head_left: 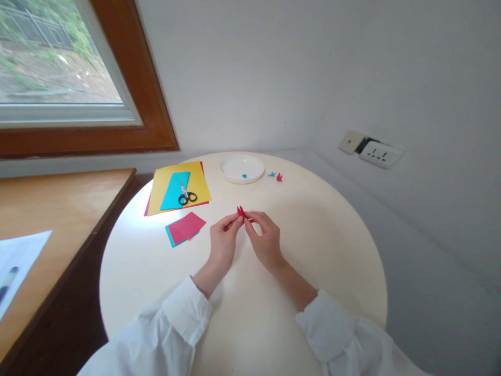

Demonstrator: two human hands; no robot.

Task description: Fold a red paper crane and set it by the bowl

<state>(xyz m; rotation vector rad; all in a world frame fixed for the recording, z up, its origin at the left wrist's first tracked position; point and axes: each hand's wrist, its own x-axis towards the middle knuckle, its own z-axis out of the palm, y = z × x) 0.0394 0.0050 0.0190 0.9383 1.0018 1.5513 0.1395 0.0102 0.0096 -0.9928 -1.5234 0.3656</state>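
So the red paper (241,212) sits right between the fingertips of the left hand (223,241) and right hand (266,239), and neither is really nearer, since both are pinching it, thumb against fingers. Its long way runs mostly up and away from the hands, with pointy tips poking out past the fingers. Can't tell which fingertip has which layer. Both wrists angle inward, so the forearms make a kind of upside-down V. Left of the left hand: some cards (187,228), with scissors (188,197) beyond them. Past the hands there's a dish (235,163), with a blue fold (272,174) just beside it.
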